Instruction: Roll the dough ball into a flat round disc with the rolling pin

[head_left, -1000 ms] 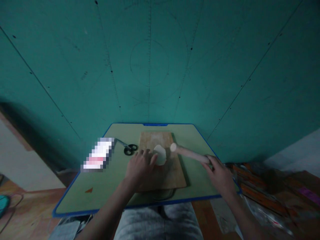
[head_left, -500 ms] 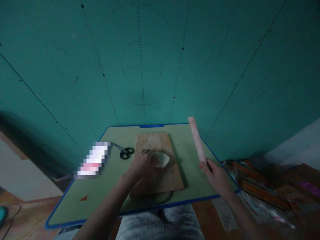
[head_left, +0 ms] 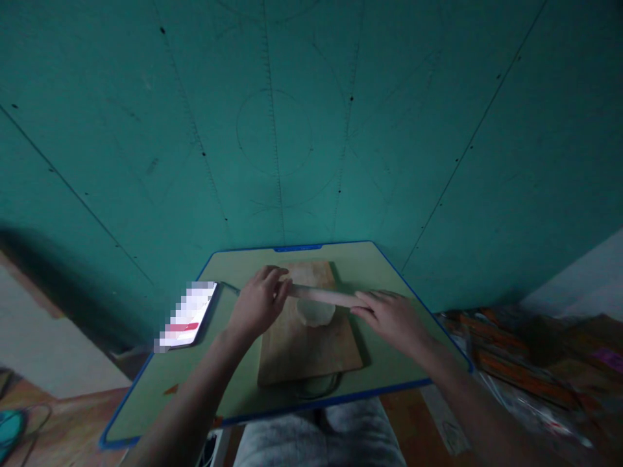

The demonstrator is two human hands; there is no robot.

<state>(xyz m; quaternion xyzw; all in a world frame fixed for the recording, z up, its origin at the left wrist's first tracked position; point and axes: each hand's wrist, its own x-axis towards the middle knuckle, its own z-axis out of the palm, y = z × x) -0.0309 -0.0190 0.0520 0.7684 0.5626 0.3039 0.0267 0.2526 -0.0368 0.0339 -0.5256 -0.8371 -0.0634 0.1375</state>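
My left hand (head_left: 261, 299) and my right hand (head_left: 389, 318) are closed around opposite ends of a pale rolling pin (head_left: 324, 296), held sideways. Under the pin's middle lies a flat, whitish piece that looks like dough (head_left: 315, 314); its far edge is covered by the pin. Whether the pin presses on it I cannot tell. The piece rests on a wooden cutting board (head_left: 304, 357), whose strap loop sticks out at the near edge. Left of the board, scissors (head_left: 230, 287) show only their blade tip, as my left hand hides the handles.
A phone (head_left: 187, 318) with a lit screen lies at the left of the small blue-edged table (head_left: 389, 371). Close to my left forearm is a small orange scrap (head_left: 171, 390). Behind the table stands a green wall (head_left: 302, 143). Bagged items (head_left: 525, 376) fill the floor at right.
My right hand has brought the rolling pin from the right, upright, to sideways over the board. My left hand has left the whitish piece and taken the pin's other end.
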